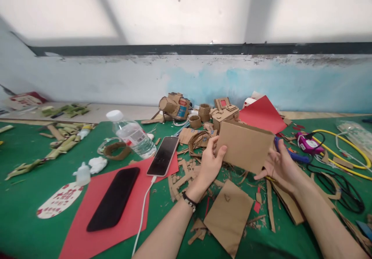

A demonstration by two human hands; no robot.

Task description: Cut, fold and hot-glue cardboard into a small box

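Note:
A flat brown cardboard piece (pixel 244 146) is raised over the green table, tilted, with its broad face toward me. My left hand (pixel 211 160) grips its left edge, the thumb on the near face and the fingers behind. By its right edge is my right hand (pixel 277 166), palm up with the fingers spread; whether a fingertip touches the cardboard is hard to tell. A blue-handled tool (pixel 296 156) shows just behind the right hand. Below the raised piece lies another cardboard sheet (pixel 229 214), surrounded by scraps.
Two phones, a black one (pixel 114 199) and a charging one (pixel 163 156), rest on red paper (pixel 84 228). A water bottle (pixel 133 135) leans behind them. Cardboard models (pixel 176 106) stand near the wall. At right are a purple device (pixel 308 143) and yellow cable (pixel 343 164).

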